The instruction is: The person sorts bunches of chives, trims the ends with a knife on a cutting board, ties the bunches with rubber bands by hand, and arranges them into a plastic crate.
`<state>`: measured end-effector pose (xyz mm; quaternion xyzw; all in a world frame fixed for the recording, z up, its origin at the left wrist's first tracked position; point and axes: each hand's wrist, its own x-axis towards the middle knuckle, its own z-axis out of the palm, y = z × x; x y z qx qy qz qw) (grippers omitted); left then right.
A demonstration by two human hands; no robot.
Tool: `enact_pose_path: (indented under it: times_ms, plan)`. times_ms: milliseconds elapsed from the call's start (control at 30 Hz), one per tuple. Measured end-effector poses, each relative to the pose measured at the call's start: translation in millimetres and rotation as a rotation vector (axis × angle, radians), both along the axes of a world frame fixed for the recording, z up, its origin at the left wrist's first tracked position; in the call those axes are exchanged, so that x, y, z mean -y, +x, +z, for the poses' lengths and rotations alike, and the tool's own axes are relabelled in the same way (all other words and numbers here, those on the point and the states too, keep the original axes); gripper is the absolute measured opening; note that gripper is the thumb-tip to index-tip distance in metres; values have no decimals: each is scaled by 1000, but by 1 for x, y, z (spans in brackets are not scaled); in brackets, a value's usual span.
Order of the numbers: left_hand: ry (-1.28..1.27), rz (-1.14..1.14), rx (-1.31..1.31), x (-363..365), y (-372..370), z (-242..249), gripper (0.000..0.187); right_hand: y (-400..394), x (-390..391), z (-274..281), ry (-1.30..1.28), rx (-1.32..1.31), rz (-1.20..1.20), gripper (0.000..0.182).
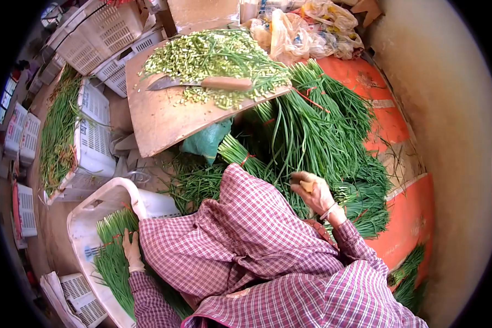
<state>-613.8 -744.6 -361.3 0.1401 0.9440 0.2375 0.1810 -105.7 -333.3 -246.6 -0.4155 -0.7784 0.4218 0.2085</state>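
Observation:
At the lower left, my left hand (132, 250) lies on a bundle of garlic chives (113, 261) in a white plastic basket (77, 221), its fingers stretched along the stalks. My right hand (314, 194) hovers over the green leaves right of my knee. Its fingers are loosely bent and apart, with no object visible in them; a tan covering shows on one digit, and a band circles the wrist. Beside it lies a large pile of chive bundles (317, 136), some tied with red bands. Another tied bundle (235, 150) points out near my knee.
A wooden board (164, 123) ahead carries chopped stalk pieces (202, 54) and a knife (224, 82). White crates (95, 123) stand left, one heaped with greens. Plastic bags (306, 33) lie at the back. Orange sacking (404, 235) runs along the right wall (448, 109).

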Motion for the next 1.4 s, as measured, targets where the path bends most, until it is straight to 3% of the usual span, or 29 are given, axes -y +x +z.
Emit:
enact_pose_path:
  times_ms: [33,133,200,333,400,533,600,767,867,933,1000,1033,1067,1100,1133,1200,1267,1333,1400]
  plan:
    - [14,-7,-5,-16,5,10,69,-2,-16,24,123,-15,-87,36]
    - [396,23,5,-61,34,73,60,-15,-88,41,530,153,-190,74]
    - [651,42,5,-86,46,109,55,-44,-137,39,517,393,-254,103]
    - [780,67,8,-123,61,157,52,-102,-197,-13,345,597,-344,132]
    - [767,21,-48,-140,67,179,53,-102,-209,-25,253,725,-335,112]
    - [892,-78,11,-179,91,224,53,-41,-231,-46,156,281,-405,92]
    - [849,-197,34,-192,95,237,49,2,-230,-48,163,212,-375,90]
    - [815,-465,187,-259,145,273,58,81,-132,22,213,-159,-436,72]
    - [784,-704,360,-313,201,292,69,75,-77,86,281,-326,-432,68]
    - [829,-840,440,-341,247,306,94,55,-55,126,358,-408,-382,68]
    - [916,-871,456,-359,283,311,106,27,-45,153,497,-443,-319,68]
    - [1094,-809,635,-372,299,312,105,9,-39,169,540,-494,-274,68]
    - [1222,-751,652,-379,308,321,98,-12,-32,181,577,-547,-231,68]
    - [1349,-700,662,-386,317,330,91,-35,-25,190,624,-567,-169,70]
    - [1421,-666,514,-387,319,350,80,-59,-15,197,675,-587,-117,71]
    - [1508,-512,396,-377,292,379,56,-103,11,212,681,-562,-60,75]
    - [1470,-548,368,-355,240,402,49,-123,19,215,661,-624,246,73]
    - [1300,-640,276,-328,201,432,56,-128,3,211,491,-660,437,58]
    - [1066,-596,68,-307,145,443,64,-143,-45,193,552,-562,375,43]
